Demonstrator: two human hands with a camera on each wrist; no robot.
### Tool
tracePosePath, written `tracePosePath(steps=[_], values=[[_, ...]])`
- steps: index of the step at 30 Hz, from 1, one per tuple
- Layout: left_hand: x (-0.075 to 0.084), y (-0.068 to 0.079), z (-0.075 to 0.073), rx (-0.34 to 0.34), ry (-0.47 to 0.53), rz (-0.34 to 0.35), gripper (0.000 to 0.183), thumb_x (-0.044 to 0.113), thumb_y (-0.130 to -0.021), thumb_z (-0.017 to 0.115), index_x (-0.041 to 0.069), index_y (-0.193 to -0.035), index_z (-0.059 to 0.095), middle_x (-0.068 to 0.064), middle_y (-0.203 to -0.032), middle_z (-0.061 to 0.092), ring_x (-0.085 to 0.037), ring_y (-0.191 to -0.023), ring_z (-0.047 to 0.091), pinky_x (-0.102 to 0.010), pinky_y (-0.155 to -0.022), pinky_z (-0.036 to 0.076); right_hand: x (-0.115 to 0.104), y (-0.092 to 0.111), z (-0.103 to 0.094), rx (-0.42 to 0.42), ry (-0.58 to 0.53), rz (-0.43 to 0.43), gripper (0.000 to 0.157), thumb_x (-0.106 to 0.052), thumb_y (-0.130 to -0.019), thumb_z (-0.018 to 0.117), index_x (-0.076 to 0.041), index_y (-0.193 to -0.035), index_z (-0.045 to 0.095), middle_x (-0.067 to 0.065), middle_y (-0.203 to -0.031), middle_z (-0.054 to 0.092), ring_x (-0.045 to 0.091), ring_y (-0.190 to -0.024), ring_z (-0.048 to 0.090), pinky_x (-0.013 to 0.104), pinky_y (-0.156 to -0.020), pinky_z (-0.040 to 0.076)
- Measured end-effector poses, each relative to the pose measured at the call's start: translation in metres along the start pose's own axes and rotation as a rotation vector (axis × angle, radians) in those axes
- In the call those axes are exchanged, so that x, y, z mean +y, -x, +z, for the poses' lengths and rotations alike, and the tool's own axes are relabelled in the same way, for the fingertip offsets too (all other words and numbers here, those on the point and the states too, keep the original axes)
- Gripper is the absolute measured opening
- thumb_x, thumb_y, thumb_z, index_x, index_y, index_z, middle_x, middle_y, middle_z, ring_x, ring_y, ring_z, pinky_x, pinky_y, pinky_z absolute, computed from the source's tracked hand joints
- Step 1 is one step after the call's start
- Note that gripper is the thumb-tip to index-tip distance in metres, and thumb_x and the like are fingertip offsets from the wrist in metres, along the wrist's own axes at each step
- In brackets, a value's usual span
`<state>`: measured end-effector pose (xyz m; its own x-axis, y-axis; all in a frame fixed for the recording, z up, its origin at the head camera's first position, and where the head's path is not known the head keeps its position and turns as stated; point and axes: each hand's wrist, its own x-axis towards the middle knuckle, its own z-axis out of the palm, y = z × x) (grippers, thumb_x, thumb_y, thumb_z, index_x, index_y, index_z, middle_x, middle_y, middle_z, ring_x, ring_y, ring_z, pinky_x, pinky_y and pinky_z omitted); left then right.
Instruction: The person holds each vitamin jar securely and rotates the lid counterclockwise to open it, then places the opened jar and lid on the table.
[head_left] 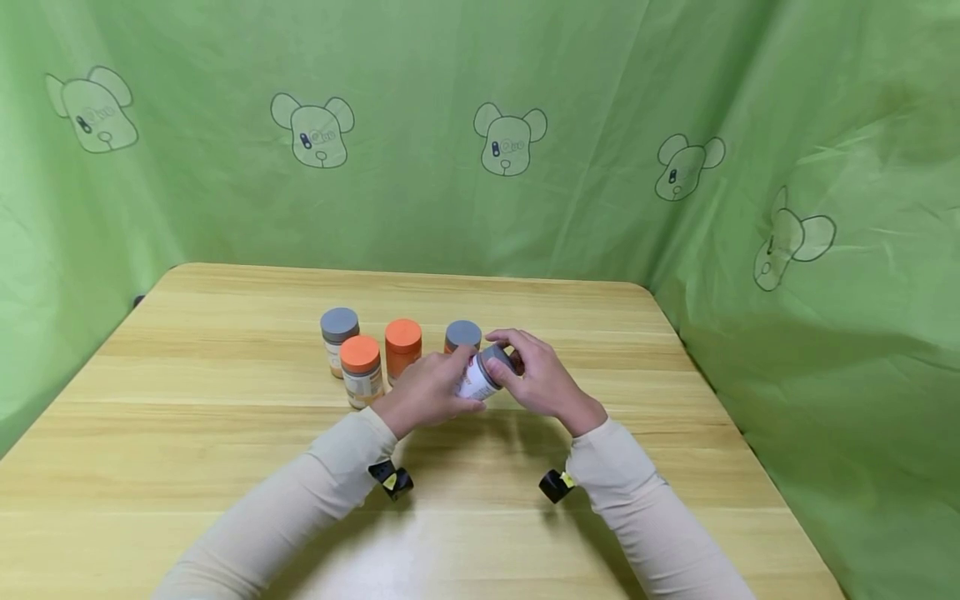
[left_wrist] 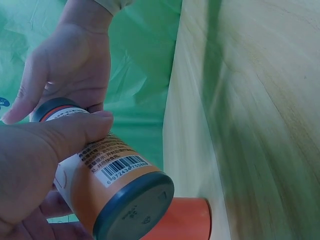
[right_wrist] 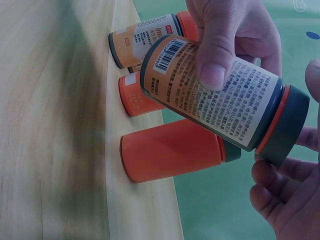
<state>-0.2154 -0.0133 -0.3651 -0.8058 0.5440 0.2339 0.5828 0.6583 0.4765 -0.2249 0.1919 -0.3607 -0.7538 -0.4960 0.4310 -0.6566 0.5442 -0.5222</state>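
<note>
A green curtain (head_left: 420,225) printed with outlined bear heads surrounds a pale wood-grain table (head_left: 112,467). Above it the hands are close together on one white-and-orange labelled jar (head_left: 476,382), raised and tilted, its grey cap (right_wrist: 287,126) towards the right hand. The left hand (head_left: 427,387) grips the jar's body, thumb across the label; the right hand (head_left: 543,379) loosely surrounds the cap, fingers at its edge, thumb standing clear of it in both wrist views.

The step in hand looks like work at the cap, the left hand steadying the jar. Any turn or pull there would call for the right thumb to close in while the left grip stays firm. An orange ring (right_wrist: 273,120) shows beneath the cap; whether the cap is tight or loose I cannot tell.

Only the head view gives the whole group beyond the hands: a grey-capped labelled jar (head_left: 340,323), an orange-capped labelled jar (head_left: 362,371) just in front of it, an all-orange jar (head_left: 403,336) and an orange jar with a grey cap (head_left: 462,333), all upright. The left hand partly hides that last one there, while the right wrist view shows its body plainly. The left wrist view alone shows the held jar's dark underside (left_wrist: 137,212). Both wrist views show its barcode (left_wrist: 121,170), which the head view does not.
</note>
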Motion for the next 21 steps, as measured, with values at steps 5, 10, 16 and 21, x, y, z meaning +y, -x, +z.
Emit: tracePosePath(steps=[5,10,16,21], values=[[-0.0004,0.0005,-0.0012,-0.002,-0.005,0.002,0.062,0.036,-0.078,0.082,0.008,-0.122,0.049,-0.005,-0.087,0.066,-0.014,-0.072,0.062,-0.029,-0.06,0.049,-0.0009,-0.0004,0.0004,-0.01,0.002,0.013,0.041,-0.03,-0.098,0.056,0.001,-0.125,0.056,0.012,-0.105,0.06,0.015,-0.07,0.057,0.031,-0.062,0.049],[-0.0021,0.0008,-0.001,-0.004,0.0,-0.008,0.062,0.036,-0.078,0.082,0.008,-0.122,0.05,-0.006,-0.087,0.066,-0.014,-0.071,0.061,-0.029,-0.059,0.05,-0.001,-0.0008,0.0018,-0.011,-0.009,0.006,0.035,-0.018,-0.095,0.06,0.001,-0.124,0.057,0.01,-0.105,0.061,0.014,-0.074,0.057,0.034,-0.064,0.05],[-0.0036,0.0012,-0.0008,-0.003,0.003,-0.014,0.061,0.036,-0.077,0.082,0.007,-0.121,0.05,-0.005,-0.086,0.065,-0.013,-0.069,0.06,-0.027,-0.058,0.049,-0.0025,-0.0006,0.0007,-0.004,-0.009,-0.015,0.039,-0.017,-0.091,0.062,0.002,-0.125,0.055,0.012,-0.109,0.06,0.021,-0.082,0.057,0.038,-0.069,0.049],[-0.0035,0.0007,-0.0007,0.007,-0.009,0.0,0.063,0.036,-0.077,0.082,0.007,-0.122,0.05,-0.005,-0.085,0.065,-0.012,-0.068,0.06,-0.027,-0.057,0.049,-0.004,-0.0002,-0.0006,0.019,0.043,0.017,0.041,-0.026,-0.094,0.059,-0.001,-0.127,0.054,0.016,-0.113,0.058,0.021,-0.078,0.056,0.034,-0.063,0.046]])
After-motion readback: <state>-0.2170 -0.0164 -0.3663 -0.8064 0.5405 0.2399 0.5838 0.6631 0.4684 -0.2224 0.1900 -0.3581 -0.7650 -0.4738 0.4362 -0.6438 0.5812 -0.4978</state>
